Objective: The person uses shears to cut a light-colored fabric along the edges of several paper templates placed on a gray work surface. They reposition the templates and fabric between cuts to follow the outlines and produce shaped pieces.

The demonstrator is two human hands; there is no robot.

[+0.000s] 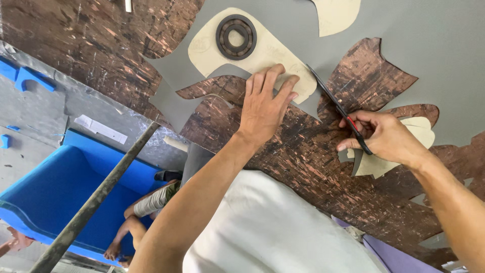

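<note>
A cream paper template (252,55) is pinned flat on grey sheet (434,71) by the left hand (265,106), grip released. Scissors (339,108) are clenched in the right hand (386,136), cutting along the template's right edge. A blue tub (65,192) is seen near left.

Counter (91,60): worn, scratched brown wood; sheet (429,65): matt smooth grey material; template (262,55): matt cream card; bearing ring (236,36): dark metal.
</note>
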